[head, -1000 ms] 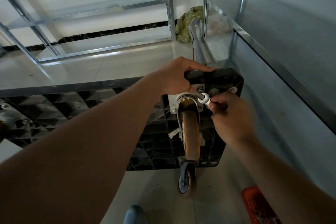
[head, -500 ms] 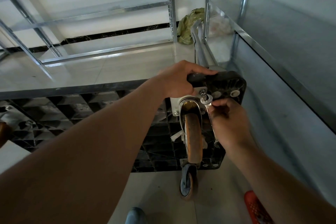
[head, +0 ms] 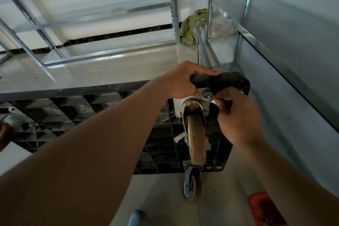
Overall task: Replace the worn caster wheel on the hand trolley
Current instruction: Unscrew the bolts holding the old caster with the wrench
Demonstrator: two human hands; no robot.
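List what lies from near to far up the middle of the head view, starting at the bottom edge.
Small caster wheel → worn orange caster wheel → spanner on the mounting-plate bolt → trolley edge → trolley handle → green bag.

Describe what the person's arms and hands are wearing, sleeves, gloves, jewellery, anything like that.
Both arms are bare along all that shows; no sleeve edge comes into view. The left hand and the right hand wear no gloves. No watch, strap or bracelet shows at either wrist, and no ring shows on the fingers that can be seen, though some of them are hidden. No tape, bandage or marking is visible.
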